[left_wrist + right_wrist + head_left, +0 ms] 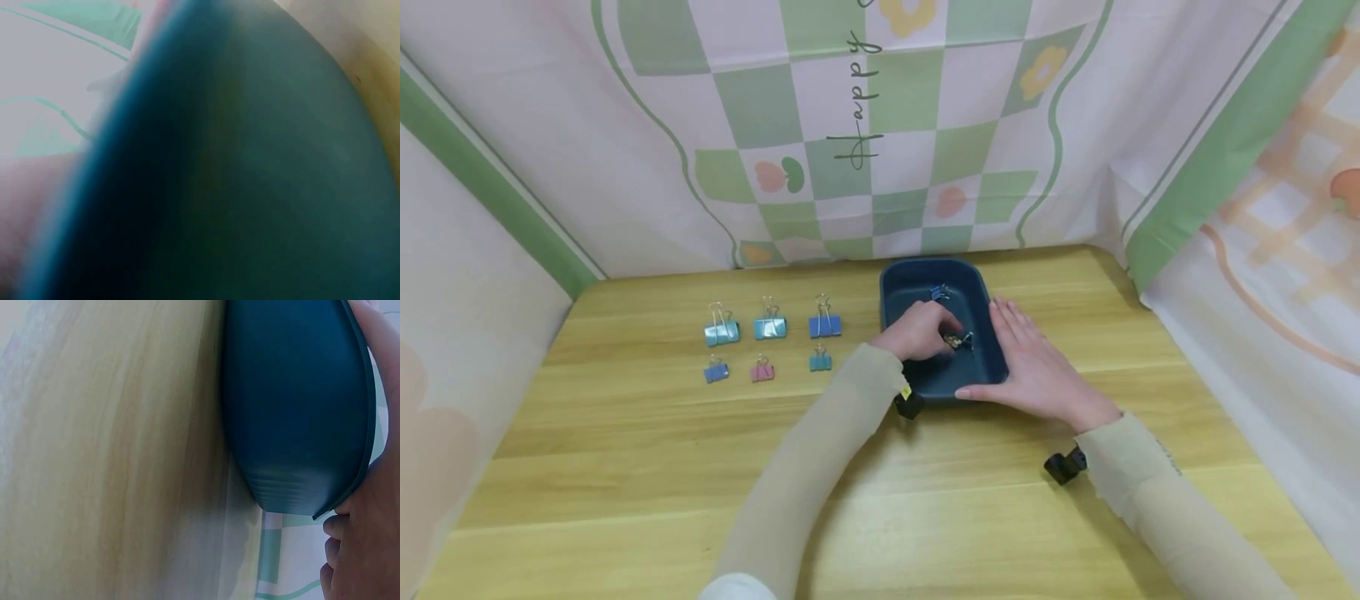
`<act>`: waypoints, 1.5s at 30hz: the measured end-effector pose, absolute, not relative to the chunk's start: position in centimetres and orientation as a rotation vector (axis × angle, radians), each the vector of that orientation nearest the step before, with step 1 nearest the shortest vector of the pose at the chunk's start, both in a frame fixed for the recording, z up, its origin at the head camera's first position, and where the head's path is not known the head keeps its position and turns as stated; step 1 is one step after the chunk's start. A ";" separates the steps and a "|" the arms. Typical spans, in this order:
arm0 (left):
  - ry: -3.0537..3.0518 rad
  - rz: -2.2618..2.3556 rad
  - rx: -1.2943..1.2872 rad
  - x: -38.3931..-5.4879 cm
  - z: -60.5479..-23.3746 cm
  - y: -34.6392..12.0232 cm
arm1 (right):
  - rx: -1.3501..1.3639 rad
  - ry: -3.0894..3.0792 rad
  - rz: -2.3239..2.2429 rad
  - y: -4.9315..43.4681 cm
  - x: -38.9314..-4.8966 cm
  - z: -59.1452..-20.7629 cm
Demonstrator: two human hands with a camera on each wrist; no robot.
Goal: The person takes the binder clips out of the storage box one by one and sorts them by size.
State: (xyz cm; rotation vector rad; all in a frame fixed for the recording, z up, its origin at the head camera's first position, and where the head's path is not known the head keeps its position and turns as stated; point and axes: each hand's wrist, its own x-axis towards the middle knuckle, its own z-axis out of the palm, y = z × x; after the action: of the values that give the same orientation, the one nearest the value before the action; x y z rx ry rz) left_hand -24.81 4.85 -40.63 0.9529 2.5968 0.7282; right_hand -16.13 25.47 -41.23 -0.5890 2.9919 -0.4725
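A dark blue tray (pixel 917 383) stands near the back of the table. Inside it, the fingers of my left hand (pixel 917 331) curl down and pinch a gold-coloured binder clip (pixel 952 341), partly hidden by them. Silver wire handles show just right of it. A small blue binder clip (pixel 937 292) lies farther back in the tray. My right hand (pixel 1037 372) rests on the tray's right side, fingers straight along the rim and thumb over the near corner. In the right wrist view, the tray's outer wall (pixel 300 406) lies beside that hand. The left wrist view is mostly blurred tray wall (pixel 300 156).
Left of the tray, binder clips stand in two rows. Behind are two light-blue clips (pixel 722 333) and a larger blue one (pixel 825 326); in front are small blue (pixel 717 372), pink (pixel 763 372) and teal (pixel 821 360) ones. A patterned curtain (pixel 835 183) hangs behind the wooden table (pixel 625 467).
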 end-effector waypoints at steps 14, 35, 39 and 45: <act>2.590 0.733 0.932 -24.7 -40.8 4.8 | -0.593 2.992 -0.470 25.5 -16.2 -41.2; 2.646 0.719 0.923 -24.5 -41.0 4.9 | -0.596 2.999 -0.473 25.5 -16.2 -41.4; 2.631 0.766 0.911 -24.5 -41.1 5.0 | -0.597 2.994 -0.469 25.5 -16.2 -41.3; 2.613 0.778 0.895 -24.6 -41.1 5.0 | -0.594 2.993 -0.471 25.6 -16.2 -41.3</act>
State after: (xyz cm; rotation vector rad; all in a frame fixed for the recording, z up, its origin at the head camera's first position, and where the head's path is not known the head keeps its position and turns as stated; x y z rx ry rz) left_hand -24.57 5.00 -41.12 0.8949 2.6131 0.7775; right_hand -16.21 25.58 -41.34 -0.5942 2.9930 -0.4714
